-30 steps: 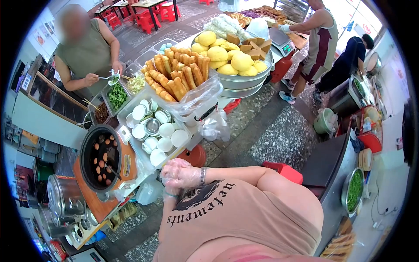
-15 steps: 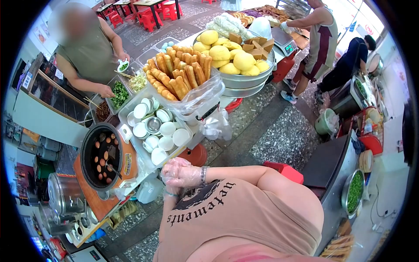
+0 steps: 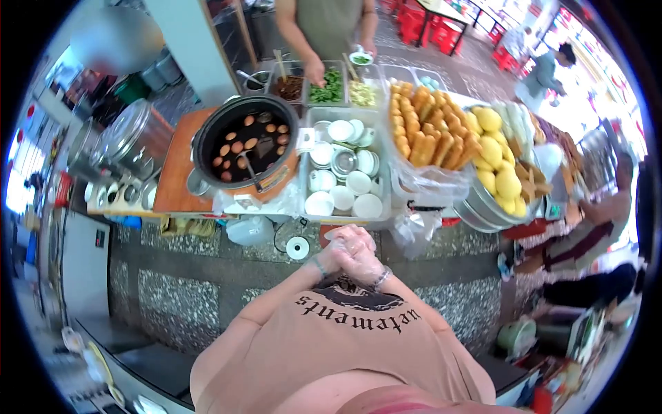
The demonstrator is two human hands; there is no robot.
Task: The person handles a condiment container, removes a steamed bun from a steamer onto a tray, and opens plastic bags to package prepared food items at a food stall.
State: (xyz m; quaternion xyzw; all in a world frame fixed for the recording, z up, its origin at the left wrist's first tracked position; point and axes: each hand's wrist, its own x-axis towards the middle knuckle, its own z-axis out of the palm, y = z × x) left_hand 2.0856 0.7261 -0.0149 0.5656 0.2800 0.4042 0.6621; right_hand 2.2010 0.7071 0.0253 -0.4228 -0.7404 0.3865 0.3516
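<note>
My left hand (image 3: 334, 255) and my right hand (image 3: 360, 252) are clasped together in front of my chest, fingers closed, in thin clear plastic gloves. No object shows between them. Nearest to them, just beyond, stands a plastic bin (image 3: 314, 214) of white bowls (image 3: 358, 182) and a metal bowl (image 3: 344, 161). To its left is a large pot (image 3: 294, 131) of eggs in dark liquid, with a ladle (image 3: 249, 168) in it. On the right, fried dough sticks (image 3: 427, 124) fill a plastic-lined container.
Across the counter a person (image 3: 331, 31) holds a small bowl of chopped greens (image 3: 360, 58), the other hand over a tub of greens (image 3: 327, 87). Yellow buns (image 3: 491, 155) top steamers (image 3: 476, 207) at right. Another person (image 3: 600, 214) stands far right. A clear jug (image 3: 249, 230) sits below the counter.
My view has swung left, so the counter now lies straight ahead and the buns are farther right. My hands stay clasped. The person opposite still reaches into the greens.
</note>
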